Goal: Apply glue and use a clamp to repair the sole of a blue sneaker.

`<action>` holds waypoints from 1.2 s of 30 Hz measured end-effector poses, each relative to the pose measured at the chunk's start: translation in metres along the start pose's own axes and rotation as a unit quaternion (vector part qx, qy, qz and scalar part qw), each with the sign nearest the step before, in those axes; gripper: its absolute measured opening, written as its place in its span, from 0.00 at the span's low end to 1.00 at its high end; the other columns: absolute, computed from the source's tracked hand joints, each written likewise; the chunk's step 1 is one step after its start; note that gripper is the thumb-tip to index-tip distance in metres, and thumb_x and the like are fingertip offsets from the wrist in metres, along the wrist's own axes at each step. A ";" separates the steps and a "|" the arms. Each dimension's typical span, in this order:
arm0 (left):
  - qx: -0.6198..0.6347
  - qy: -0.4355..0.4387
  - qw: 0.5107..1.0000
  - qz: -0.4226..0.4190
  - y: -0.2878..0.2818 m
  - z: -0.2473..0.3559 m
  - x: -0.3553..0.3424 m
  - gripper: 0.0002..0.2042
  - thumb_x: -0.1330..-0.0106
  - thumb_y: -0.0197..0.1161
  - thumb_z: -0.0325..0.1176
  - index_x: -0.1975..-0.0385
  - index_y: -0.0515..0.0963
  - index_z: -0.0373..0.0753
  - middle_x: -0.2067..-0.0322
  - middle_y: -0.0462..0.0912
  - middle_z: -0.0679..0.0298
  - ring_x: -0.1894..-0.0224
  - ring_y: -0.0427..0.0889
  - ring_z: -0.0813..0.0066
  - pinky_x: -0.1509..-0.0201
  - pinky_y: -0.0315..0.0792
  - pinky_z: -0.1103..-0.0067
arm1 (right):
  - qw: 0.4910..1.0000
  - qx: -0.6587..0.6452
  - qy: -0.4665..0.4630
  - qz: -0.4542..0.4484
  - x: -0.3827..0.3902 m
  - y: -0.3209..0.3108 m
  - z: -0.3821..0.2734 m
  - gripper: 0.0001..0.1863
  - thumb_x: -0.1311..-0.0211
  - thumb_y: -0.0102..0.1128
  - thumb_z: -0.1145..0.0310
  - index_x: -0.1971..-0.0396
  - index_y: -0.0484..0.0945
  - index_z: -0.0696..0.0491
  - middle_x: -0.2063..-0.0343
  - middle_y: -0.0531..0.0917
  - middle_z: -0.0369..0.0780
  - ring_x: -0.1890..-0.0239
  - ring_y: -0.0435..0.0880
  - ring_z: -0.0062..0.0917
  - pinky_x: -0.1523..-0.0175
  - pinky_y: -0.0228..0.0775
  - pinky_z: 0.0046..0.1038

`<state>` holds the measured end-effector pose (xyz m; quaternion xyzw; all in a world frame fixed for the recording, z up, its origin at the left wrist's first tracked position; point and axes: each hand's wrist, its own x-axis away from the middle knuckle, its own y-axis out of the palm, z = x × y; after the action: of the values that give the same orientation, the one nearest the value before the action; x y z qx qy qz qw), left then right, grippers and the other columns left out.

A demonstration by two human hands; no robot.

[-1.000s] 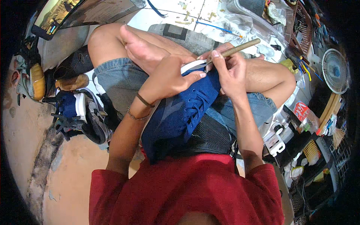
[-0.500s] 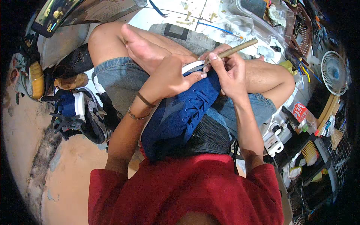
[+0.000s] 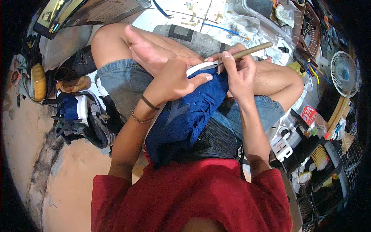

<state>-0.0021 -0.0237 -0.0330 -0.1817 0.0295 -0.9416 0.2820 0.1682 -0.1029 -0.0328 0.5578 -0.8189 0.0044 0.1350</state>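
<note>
A blue knit sneaker (image 3: 189, 112) with blue laces and a white sole lies in my lap, its tip pointing up between my hands. My left hand (image 3: 176, 81) grips the shoe's far end, thumb along the white sole edge (image 3: 198, 66). My right hand (image 3: 239, 75) is closed on a tool with a long, round tan handle (image 3: 256, 48), which slants up to the right. A thin metal end of that tool touches the sole edge beside my left thumb; its exact tip is too small to make out.
Other shoes (image 3: 83, 112) lie at my left, with a phone (image 3: 50, 21) at the upper left. A plastic container (image 3: 258, 9), a brown basket (image 3: 309, 29), a white round fan (image 3: 344, 73), a plastic bottle (image 3: 313, 121) and a black rack (image 3: 332, 162) surround my right side.
My right hand and the tool have shifted slightly to the right along the sole edge. My left hand and the shoe stay nearly in place.
</note>
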 end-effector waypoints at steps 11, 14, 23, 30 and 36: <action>-0.035 -0.028 0.999 -0.003 0.000 0.001 0.002 0.16 0.39 0.69 0.39 0.58 0.82 0.34 0.70 0.85 0.49 0.68 0.84 0.63 0.62 0.75 0.71 | 0.995 0.100 -0.006 -0.020 -0.003 0.006 0.001 0.05 0.31 0.54 0.75 0.67 0.74 0.60 0.74 0.83 0.40 0.74 0.78 0.15 0.69 0.71 0.18; -0.051 0.000 0.999 0.001 -0.002 0.002 -0.002 0.17 0.38 0.69 0.38 0.55 0.82 0.33 0.70 0.86 0.51 0.69 0.83 0.72 0.62 0.74 0.74 | 0.998 0.044 0.003 0.041 -0.006 0.004 0.009 0.05 0.30 0.53 0.75 0.67 0.72 0.59 0.75 0.84 0.42 0.76 0.79 0.15 0.71 0.71 0.17; -0.034 -0.017 0.999 -0.015 -0.005 0.006 0.000 0.18 0.39 0.69 0.39 0.54 0.81 0.32 0.69 0.85 0.48 0.68 0.84 0.70 0.61 0.74 0.74 | 1.000 0.019 0.014 0.008 -0.006 0.004 0.004 0.06 0.29 0.52 0.74 0.67 0.71 0.59 0.73 0.85 0.44 0.75 0.78 0.15 0.70 0.70 0.17; -0.022 0.003 1.000 0.007 -0.002 -0.002 -0.001 0.16 0.41 0.69 0.40 0.60 0.83 0.35 0.70 0.84 0.47 0.67 0.85 0.54 0.61 0.75 0.69 | 0.999 0.028 0.024 -0.010 -0.003 0.006 0.002 0.06 0.30 0.53 0.74 0.68 0.73 0.60 0.72 0.84 0.42 0.74 0.78 0.14 0.67 0.71 0.17; -0.030 -0.013 0.999 -0.018 -0.005 0.003 0.000 0.16 0.38 0.68 0.36 0.55 0.81 0.32 0.70 0.86 0.51 0.67 0.84 0.70 0.60 0.75 0.73 | 0.996 0.070 -0.003 -0.047 -0.004 0.001 0.001 0.05 0.30 0.53 0.75 0.66 0.74 0.60 0.71 0.83 0.39 0.71 0.78 0.16 0.64 0.72 0.19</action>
<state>-0.0036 -0.0192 -0.0290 -0.2031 0.0506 -0.9426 0.2603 0.1683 -0.0985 -0.0342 0.6034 -0.7901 0.0539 0.0933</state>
